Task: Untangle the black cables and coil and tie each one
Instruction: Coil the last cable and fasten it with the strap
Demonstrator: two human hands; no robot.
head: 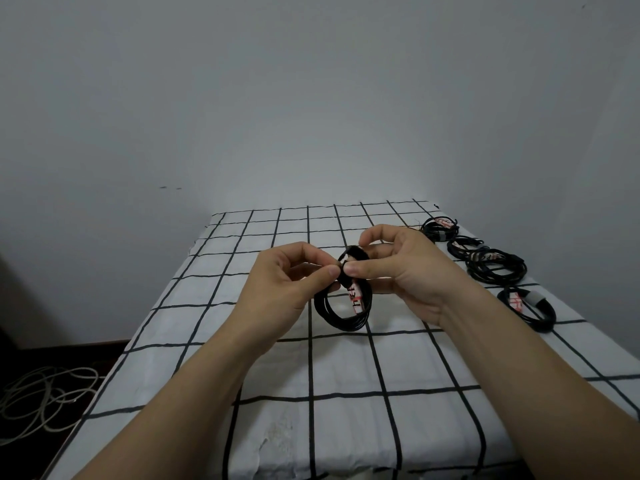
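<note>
Head view: left hand [284, 282] and right hand [405, 271] each grip, pinching, one coiled cable [343, 306] above the surface [346, 427]; its tie is partly hidden. Four coils [495, 268] lie right.

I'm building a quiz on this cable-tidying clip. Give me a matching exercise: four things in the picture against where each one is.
Things:
1. black coil
2. finished coils
3. grey cable
4. checked cloth

Places:
A. on the floor, lower left
B. spread over the table
C. held up between left hand and right hand
D. lying along the table's right edge

Pairs: 1-C, 2-D, 3-A, 4-B
</note>
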